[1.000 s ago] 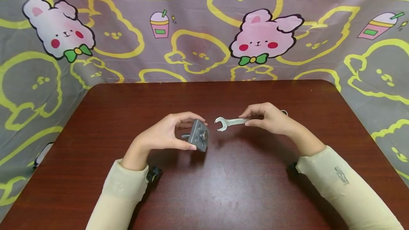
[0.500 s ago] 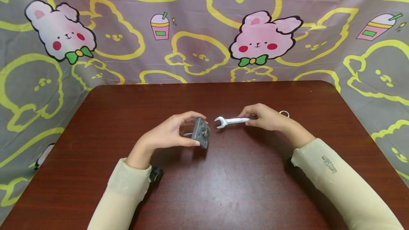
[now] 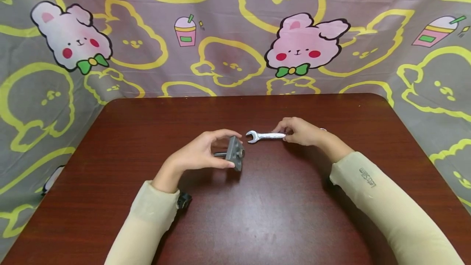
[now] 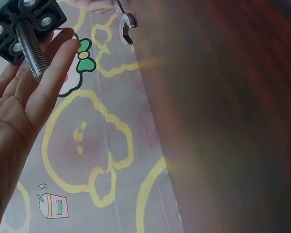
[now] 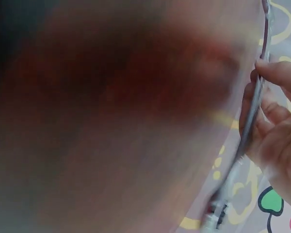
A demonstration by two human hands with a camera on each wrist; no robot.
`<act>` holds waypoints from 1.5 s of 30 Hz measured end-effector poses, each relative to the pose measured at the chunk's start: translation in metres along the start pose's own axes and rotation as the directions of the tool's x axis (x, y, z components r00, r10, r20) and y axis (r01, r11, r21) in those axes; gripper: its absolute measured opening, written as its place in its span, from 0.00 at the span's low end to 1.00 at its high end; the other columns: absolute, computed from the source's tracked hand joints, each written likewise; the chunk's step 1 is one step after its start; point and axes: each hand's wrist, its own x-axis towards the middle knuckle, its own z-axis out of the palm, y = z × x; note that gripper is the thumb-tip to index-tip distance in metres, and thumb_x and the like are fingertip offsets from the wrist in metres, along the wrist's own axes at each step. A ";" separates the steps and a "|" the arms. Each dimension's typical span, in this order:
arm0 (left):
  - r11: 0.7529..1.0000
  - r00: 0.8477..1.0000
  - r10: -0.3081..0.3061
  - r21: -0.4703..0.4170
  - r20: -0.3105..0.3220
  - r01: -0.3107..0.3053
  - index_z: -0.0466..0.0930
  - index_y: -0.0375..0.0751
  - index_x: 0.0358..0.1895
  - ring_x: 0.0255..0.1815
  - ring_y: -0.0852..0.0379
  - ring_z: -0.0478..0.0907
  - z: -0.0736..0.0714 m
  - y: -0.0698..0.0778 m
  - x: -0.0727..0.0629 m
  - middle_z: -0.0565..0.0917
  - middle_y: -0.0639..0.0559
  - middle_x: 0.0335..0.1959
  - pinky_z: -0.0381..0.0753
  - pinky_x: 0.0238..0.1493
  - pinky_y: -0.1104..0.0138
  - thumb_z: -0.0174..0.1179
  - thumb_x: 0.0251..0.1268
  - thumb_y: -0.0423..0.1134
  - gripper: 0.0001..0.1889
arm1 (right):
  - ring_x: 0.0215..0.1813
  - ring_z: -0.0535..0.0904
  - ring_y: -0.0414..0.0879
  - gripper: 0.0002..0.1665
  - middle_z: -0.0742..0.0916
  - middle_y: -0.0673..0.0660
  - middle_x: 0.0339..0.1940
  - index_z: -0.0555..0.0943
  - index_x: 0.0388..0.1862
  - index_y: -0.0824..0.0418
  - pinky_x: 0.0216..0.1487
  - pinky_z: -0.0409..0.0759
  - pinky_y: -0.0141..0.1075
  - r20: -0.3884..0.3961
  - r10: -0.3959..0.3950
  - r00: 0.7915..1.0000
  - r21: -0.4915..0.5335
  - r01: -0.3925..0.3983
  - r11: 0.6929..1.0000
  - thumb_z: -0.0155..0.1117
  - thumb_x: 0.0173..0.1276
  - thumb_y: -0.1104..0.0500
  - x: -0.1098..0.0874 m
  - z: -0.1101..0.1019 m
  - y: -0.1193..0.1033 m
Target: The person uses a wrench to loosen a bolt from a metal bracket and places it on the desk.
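My left hand [image 3: 195,152] holds a dark grey square plate [image 3: 231,152] by its edges, thumb below and fingers above. A bolt runs through the plate's middle. Its head [image 3: 241,153] faces right, and the threaded shank [image 4: 33,51] points back toward my palm. Small round metal spots show around the shank in the left wrist view. To the right, my right hand [image 3: 303,131] pinches a silver wrench [image 3: 271,135] by its handle between thumb and fingers. The wrench's open end points left, just short of the plate; its ring end [image 3: 323,129] is mostly hidden behind the hand.
Both hands are over a dark reddish-brown table [image 3: 265,216]. A printed cloth [image 3: 228,19] with cartoon rabbits and yellow outlines hangs behind it and at the sides. A small black device [image 3: 184,200] sits at my left wrist.
My right hand has shifted slightly left, and the wrench has turned to lie nearly level. My left hand has moved a little right with the plate, which now shows more edge-on.
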 end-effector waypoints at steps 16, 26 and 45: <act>0.999 0.997 0.027 -0.027 -0.075 -0.029 0.72 0.38 0.61 0.55 0.50 0.83 0.005 0.001 0.008 0.82 0.43 0.55 0.83 0.59 0.62 0.75 0.48 0.28 0.33 | 0.37 0.76 0.48 0.18 0.81 0.57 0.35 0.85 0.48 0.63 0.39 0.76 0.36 0.022 -0.027 0.999 -0.125 0.030 0.992 0.65 0.60 0.75 0.003 0.001 0.000; 0.999 0.990 0.035 0.005 -0.134 -0.035 0.72 0.39 0.60 0.54 0.52 0.84 0.007 0.009 0.010 0.84 0.44 0.53 0.85 0.55 0.63 0.76 0.48 0.29 0.33 | 0.48 0.81 0.50 0.14 0.87 0.57 0.44 0.85 0.50 0.62 0.50 0.81 0.48 -0.105 -0.043 0.994 -0.037 0.039 0.999 0.67 0.65 0.68 -0.005 -0.007 -0.013; 0.983 0.951 0.109 0.172 -0.288 -0.061 0.74 0.41 0.60 0.54 0.55 0.85 0.016 0.026 0.013 0.86 0.48 0.51 0.84 0.58 0.63 0.78 0.45 0.32 0.34 | 0.40 0.83 0.39 0.18 0.89 0.54 0.35 0.84 0.53 0.62 0.42 0.84 0.38 -0.319 -0.123 0.940 0.287 0.220 0.932 0.70 0.64 0.66 -0.014 0.025 -0.093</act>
